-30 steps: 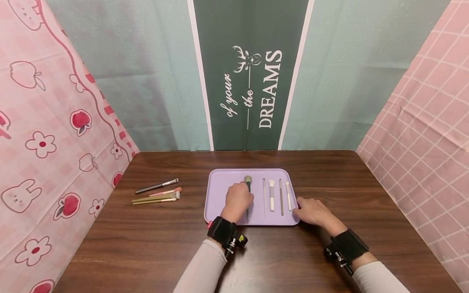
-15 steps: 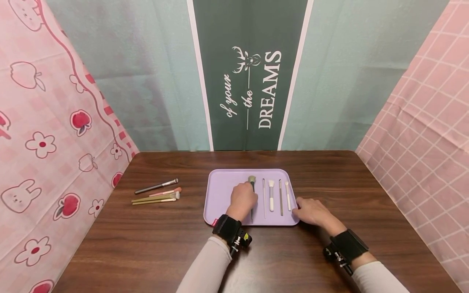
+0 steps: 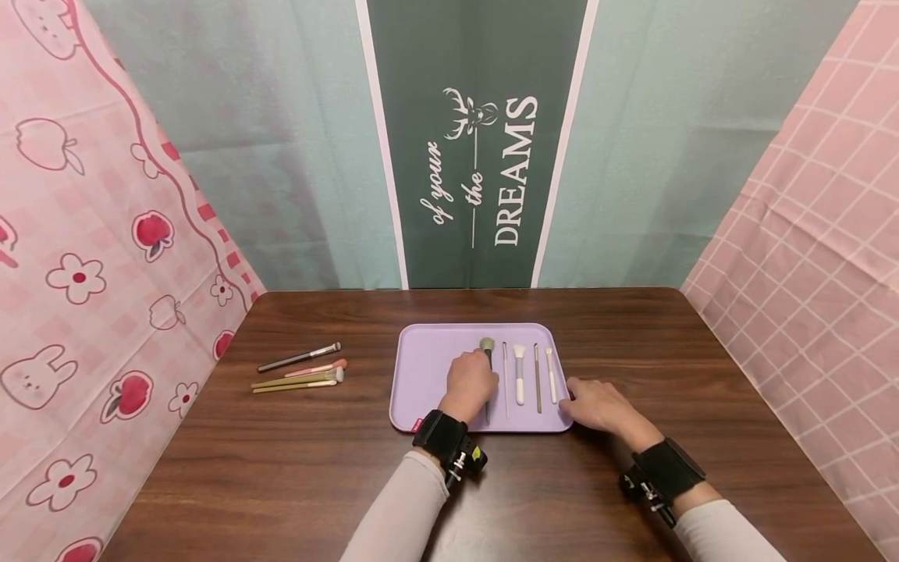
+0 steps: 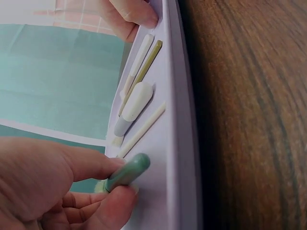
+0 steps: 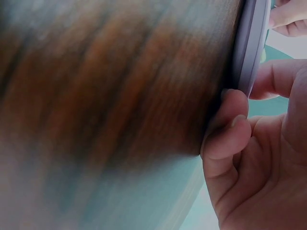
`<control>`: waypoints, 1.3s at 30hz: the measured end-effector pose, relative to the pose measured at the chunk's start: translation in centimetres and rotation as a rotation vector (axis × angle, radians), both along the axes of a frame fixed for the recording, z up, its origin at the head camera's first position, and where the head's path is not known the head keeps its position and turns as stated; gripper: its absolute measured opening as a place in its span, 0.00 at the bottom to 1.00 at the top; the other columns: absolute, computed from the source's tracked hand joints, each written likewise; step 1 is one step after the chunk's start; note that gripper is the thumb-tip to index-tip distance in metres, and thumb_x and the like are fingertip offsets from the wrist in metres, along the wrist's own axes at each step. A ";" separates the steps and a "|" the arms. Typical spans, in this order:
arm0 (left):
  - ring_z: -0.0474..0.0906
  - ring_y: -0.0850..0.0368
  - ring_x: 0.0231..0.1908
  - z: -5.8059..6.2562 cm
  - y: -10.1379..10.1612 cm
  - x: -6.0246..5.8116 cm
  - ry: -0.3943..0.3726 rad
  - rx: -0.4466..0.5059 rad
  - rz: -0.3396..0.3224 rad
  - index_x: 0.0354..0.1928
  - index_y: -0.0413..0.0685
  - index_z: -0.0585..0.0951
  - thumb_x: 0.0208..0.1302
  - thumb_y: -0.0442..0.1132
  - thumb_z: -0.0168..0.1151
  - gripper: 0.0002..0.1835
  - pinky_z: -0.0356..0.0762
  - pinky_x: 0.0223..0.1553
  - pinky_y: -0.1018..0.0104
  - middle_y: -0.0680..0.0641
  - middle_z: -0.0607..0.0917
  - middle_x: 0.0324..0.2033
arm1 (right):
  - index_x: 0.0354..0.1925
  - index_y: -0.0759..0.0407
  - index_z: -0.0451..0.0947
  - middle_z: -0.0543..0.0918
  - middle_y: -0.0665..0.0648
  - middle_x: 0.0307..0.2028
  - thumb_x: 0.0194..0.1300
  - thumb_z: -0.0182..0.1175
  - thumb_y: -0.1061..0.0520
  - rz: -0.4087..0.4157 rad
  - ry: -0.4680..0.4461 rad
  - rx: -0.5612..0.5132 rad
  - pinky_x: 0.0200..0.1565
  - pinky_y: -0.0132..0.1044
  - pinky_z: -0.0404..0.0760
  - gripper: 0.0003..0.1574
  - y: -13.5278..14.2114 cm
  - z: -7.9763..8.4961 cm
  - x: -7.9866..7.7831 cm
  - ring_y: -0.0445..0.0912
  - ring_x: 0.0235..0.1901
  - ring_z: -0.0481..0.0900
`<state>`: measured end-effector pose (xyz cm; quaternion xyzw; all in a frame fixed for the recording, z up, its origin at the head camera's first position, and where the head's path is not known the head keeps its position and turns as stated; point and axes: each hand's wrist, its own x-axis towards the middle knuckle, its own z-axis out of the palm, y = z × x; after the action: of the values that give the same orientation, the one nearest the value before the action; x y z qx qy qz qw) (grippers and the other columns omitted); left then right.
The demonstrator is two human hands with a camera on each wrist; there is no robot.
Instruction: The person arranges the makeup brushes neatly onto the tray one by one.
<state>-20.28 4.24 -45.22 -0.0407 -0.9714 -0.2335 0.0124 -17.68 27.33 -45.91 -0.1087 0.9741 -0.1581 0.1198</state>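
Note:
My left hand (image 3: pixel 472 384) pinches a green-handled makeup brush (image 4: pixel 125 173) between thumb and fingers, over the middle of a lilac tray (image 3: pixel 421 367). The brush's bristle end points to the far side. Right of it lie a thin pale brush (image 3: pixel 506 382), a thick white-and-grey brush (image 3: pixel 520 378), a thin olive brush (image 3: pixel 538 380) and a small white brush (image 3: pixel 552 378), side by side. At the tray's right front corner my right hand (image 3: pixel 597 403) grips the rim, with thumb and curled fingers on it in the right wrist view.
Left of the tray, a dark brush (image 3: pixel 298 358), a pink brush (image 3: pixel 316 368) and olive-handled brushes (image 3: pixel 291 383) lie on the brown wooden table (image 3: pixel 232 468). Curtains hang behind the table and on both sides.
My left hand has moved a little to the right with the green brush, closer to the row of brushes. The right hand stays at the tray's corner.

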 end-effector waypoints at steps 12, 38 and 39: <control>0.85 0.44 0.30 -0.5 0.4 -0.2 0.015 -0.020 0.000 0.36 0.36 0.82 0.61 0.39 0.67 0.11 0.80 0.28 0.56 0.39 0.86 0.29 | 0.33 0.57 0.73 0.75 0.53 0.25 0.61 0.58 0.51 0.011 0.021 0.011 0.28 0.42 0.69 0.10 -0.1 -0.1 0.0 0.49 0.26 0.72; 0.86 0.40 0.36 -0.6 0.5 -0.1 -0.016 -0.012 0.039 0.48 0.32 0.77 0.63 0.45 0.66 0.22 0.82 0.34 0.53 0.36 0.86 0.34 | 0.39 0.59 0.76 0.78 0.54 0.29 0.63 0.58 0.51 0.001 0.004 0.010 0.31 0.43 0.71 0.12 -0.1 -0.2 -0.1 0.50 0.28 0.73; 0.86 0.41 0.36 -0.5 0.4 -0.1 -0.010 -0.026 0.041 0.49 0.32 0.77 0.63 0.46 0.67 0.23 0.81 0.34 0.53 0.36 0.87 0.35 | 0.39 0.59 0.76 0.78 0.54 0.29 0.63 0.58 0.51 0.001 0.004 0.009 0.31 0.43 0.71 0.12 -0.1 -0.1 -0.1 0.50 0.28 0.73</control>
<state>-20.40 4.68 -45.71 -0.0195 -0.9750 -0.2208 0.0118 -17.75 27.21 -46.06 -0.1089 0.9749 -0.1535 0.1186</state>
